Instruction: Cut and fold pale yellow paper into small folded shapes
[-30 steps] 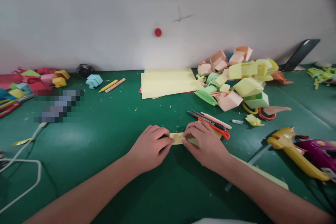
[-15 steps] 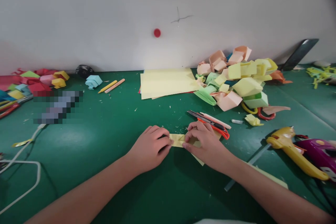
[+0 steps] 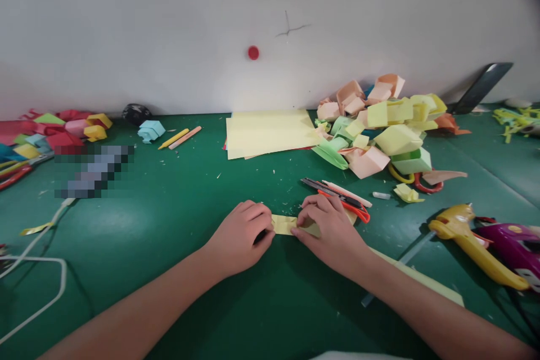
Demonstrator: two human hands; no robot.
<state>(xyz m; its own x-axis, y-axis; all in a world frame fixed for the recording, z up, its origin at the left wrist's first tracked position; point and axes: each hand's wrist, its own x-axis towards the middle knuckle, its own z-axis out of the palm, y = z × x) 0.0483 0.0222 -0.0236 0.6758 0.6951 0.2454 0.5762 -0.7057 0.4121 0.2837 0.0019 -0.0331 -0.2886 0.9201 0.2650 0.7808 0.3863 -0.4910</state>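
Observation:
Between my two hands is a small folded piece of yellow paper [image 3: 284, 224], just above or on the green table top. My left hand [image 3: 242, 236] pinches its left end, with thumb and fingertips together. At the right end, my right hand [image 3: 331, 230] grips the paper between thumb and index finger. Just beyond my right hand lie a black-and-orange utility knife [image 3: 337, 194] and a pale pencil-like paper stick [image 3: 348, 192]. Part of the paper is hidden by my fingers.
Yellow paper sheets [image 3: 270, 132] lie against the wall. Folded paper boxes [image 3: 379, 129] are heaped at the back right, near a leaning phone [image 3: 483, 87]. A yellow glue gun [image 3: 476, 247] rests at right, with its glue stick beside my forearm. Coloured folded pieces [image 3: 67, 129] lie at left.
A yellow paper flap below my right hand no longer shows. The crease pattern visible on the strip between my fingers looks different. Both hands stay in nearly the same place.

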